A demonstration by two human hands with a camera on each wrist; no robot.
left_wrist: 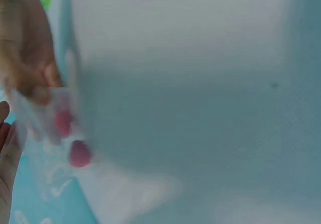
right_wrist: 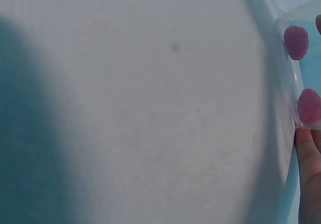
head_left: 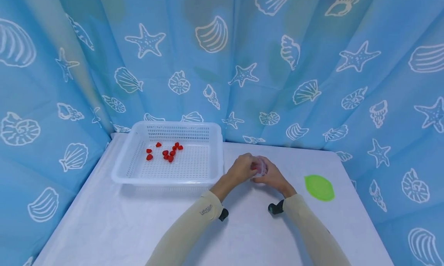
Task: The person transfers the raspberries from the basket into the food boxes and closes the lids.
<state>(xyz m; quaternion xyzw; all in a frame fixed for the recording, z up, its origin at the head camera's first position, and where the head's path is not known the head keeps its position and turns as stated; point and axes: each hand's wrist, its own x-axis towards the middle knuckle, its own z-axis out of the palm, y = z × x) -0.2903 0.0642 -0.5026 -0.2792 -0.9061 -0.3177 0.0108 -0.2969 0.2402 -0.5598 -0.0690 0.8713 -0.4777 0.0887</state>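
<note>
In the head view my left hand (head_left: 241,168) and right hand (head_left: 274,176) meet over the table, right of the basket. Between them they hold a small see-through plastic container (head_left: 262,165), its exact shape partly covered by fingers. Two red, raspberry-like pieces show through its wall: an upper piece (left_wrist: 62,122) and a lower piece (left_wrist: 79,153) in the left wrist view. There, the right hand (left_wrist: 31,43) grips the container's far side, while left fingers (left_wrist: 9,158) lie along the near side. In the right wrist view, right fingertips (right_wrist: 303,133) pinch a corner edge.
A white perforated basket (head_left: 166,181) stands at the back left with several small red pieces (head_left: 165,153) on its floor. A green lemon-shaped mat (head_left: 320,187) lies at the right. Blue shell-patterned curtains (head_left: 215,77) enclose the white-covered table (head_left: 145,223).
</note>
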